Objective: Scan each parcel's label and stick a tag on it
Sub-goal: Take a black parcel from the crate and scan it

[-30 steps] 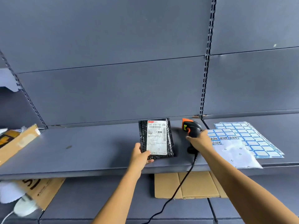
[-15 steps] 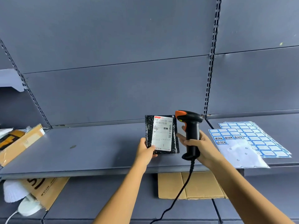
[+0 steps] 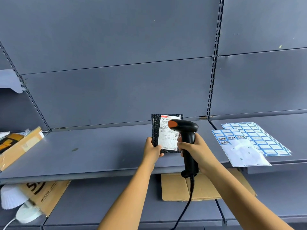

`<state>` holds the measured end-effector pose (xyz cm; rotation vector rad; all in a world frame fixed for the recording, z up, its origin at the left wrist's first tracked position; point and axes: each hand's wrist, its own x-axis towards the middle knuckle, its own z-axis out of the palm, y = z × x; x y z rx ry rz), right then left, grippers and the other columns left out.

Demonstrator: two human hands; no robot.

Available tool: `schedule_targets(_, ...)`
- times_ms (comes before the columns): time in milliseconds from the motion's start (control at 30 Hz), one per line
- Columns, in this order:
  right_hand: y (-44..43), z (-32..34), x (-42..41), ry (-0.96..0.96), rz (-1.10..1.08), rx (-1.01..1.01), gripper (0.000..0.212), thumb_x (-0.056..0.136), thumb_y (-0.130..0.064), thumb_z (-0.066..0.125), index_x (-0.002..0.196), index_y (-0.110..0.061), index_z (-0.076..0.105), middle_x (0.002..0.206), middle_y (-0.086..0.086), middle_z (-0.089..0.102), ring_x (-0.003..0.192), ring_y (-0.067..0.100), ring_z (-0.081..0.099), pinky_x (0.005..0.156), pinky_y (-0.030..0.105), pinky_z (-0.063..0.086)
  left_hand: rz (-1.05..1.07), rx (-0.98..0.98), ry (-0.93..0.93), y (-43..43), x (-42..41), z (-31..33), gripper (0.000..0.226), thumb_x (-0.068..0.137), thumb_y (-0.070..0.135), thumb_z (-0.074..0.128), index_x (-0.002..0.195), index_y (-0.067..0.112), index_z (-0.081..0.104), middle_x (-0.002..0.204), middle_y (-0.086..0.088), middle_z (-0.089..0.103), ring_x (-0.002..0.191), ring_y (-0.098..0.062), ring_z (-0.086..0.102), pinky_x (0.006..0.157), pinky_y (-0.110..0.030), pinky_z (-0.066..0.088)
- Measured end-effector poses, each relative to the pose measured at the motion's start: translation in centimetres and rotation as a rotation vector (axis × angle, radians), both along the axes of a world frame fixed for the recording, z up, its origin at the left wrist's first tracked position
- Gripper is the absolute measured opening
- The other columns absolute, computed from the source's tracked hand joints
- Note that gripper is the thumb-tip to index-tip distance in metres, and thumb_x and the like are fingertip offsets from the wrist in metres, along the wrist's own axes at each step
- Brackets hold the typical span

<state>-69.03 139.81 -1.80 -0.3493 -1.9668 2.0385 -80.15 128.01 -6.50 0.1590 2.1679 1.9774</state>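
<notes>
My left hand [image 3: 152, 149] pinches black parcel [image 3: 154, 128] at bottom left corner, thumb on front. Parcel stands upright over gray shelf [image 3: 99, 151], white label [image 3: 167, 138] facing me (cannot tell if bottom edge touches shelf). My right hand [image 3: 197, 151] wraps tight round scanner [image 3: 187, 135] handle. Scanner's orange tip sits in front of label, hiding part. Black cord [image 3: 187, 201] hangs down. Blue sticker sheets [image 3: 259, 140] lie flat on shelf, off to right.

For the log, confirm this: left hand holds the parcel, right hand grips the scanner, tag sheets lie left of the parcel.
One error: the head view shows the tag sheets lying right of the parcel. The left hand holds it; the right hand grips the scanner.
</notes>
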Motion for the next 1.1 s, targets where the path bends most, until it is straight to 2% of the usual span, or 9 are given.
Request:
schedule_targets(100,-0.4,-0.1,-0.2,0.002,-0.038,-0.010,0.026,0.084,0.000,0.060,0.103,-0.006,0.043,0.079,0.013,0.052,0.056,0.018,0.050,0.056,0.028,0.046,-0.005,0.013,-0.009,0.1,0.0,0.0,0.020,0.092,-0.003,0.043,0.106,0.011,0.044,0.111,-0.004,0.055,0.099,-0.021,0.055,0.066,-0.025,0.055)
schedule_targets(233,-0.4,-0.4,-0.4,0.004,-0.088,0.001,0.031,0.082,0.000,0.059,0.107,-0.004,0.042,0.078,0.013,0.050,0.056,0.018,0.050,0.056,0.031,0.046,-0.010,-0.001,-0.009,0.4,0.1,0.0,0.019,0.092,-0.003,0.043,0.106,0.011,0.044,0.108,-0.004,0.053,0.098,-0.021,0.053,0.069,-0.026,0.056)
schedule_targets(433,-0.1,-0.5,-0.4,0.017,-0.101,-0.011,0.033,0.080,0.002,0.057,0.110,0.001,0.044,0.070,0.011,0.050,0.052,0.016,0.048,0.050,0.026,0.043,-0.004,0.001,-0.022,0.4,0.1,-0.4,0.021,0.091,-0.003,0.042,0.105,0.012,0.044,0.117,-0.007,0.053,0.103,-0.024,0.053,0.061,-0.023,0.052)
schedule_targets(633,-0.1,-0.4,-0.1,0.026,-0.070,-0.058,0.033,0.080,0.003,0.059,0.106,-0.007,0.042,0.077,0.010,0.052,0.055,0.018,0.048,0.053,0.028,0.044,0.000,0.000,-0.027,0.3,0.1,-0.4,0.021,0.091,-0.004,0.043,0.104,0.012,0.044,0.114,-0.006,0.054,0.100,-0.023,0.054,0.059,-0.022,0.052)
schedule_targets(767,1.1,-0.3,-0.4,0.007,-0.153,-0.056,0.034,0.083,0.003,0.059,0.108,-0.008,0.037,0.077,0.011,0.051,0.054,0.017,0.049,0.052,0.028,0.045,0.003,0.022,-0.042,0.0,0.2,-0.3,0.022,0.092,-0.005,0.043,0.105,0.013,0.044,0.109,-0.004,0.055,0.093,-0.020,0.055,0.064,-0.026,0.055)
schedule_targets(900,4.1,-0.9,-1.8,-0.024,-0.240,-0.143,0.040,0.084,0.006,0.059,0.115,-0.007,0.037,0.083,0.012,0.050,0.064,0.020,0.053,0.063,0.034,0.051,0.003,0.023,-0.044,-0.4,0.2,-0.3,0.023,0.091,-0.005,0.045,0.107,0.012,0.045,0.107,-0.006,0.058,0.088,-0.020,0.057,0.059,-0.025,0.055)
schedule_targets(967,5.5,-1.3,-2.4,-0.043,-0.229,-0.226,0.035,0.085,0.008,0.058,0.111,-0.005,0.040,0.085,0.014,0.051,0.069,0.021,0.054,0.066,0.033,0.051,-0.002,0.013,-0.048,-0.6,0.3,-0.3,0.025,0.090,-0.006,0.046,0.108,0.012,0.046,0.109,-0.007,0.060,0.088,-0.020,0.059,0.056,-0.023,0.053)
schedule_targets(1100,7.5,-2.4,-3.6,-0.144,-0.217,-0.306,0.010,0.088,0.009,0.055,0.093,0.003,0.049,0.079,0.017,0.053,0.068,0.024,0.055,0.068,0.036,0.051,-0.028,-0.009,-0.070,-0.4,0.5,-0.6,0.025,0.089,-0.005,0.045,0.105,0.015,0.046,0.109,-0.004,0.060,0.087,-0.017,0.059,0.056,-0.022,0.052)
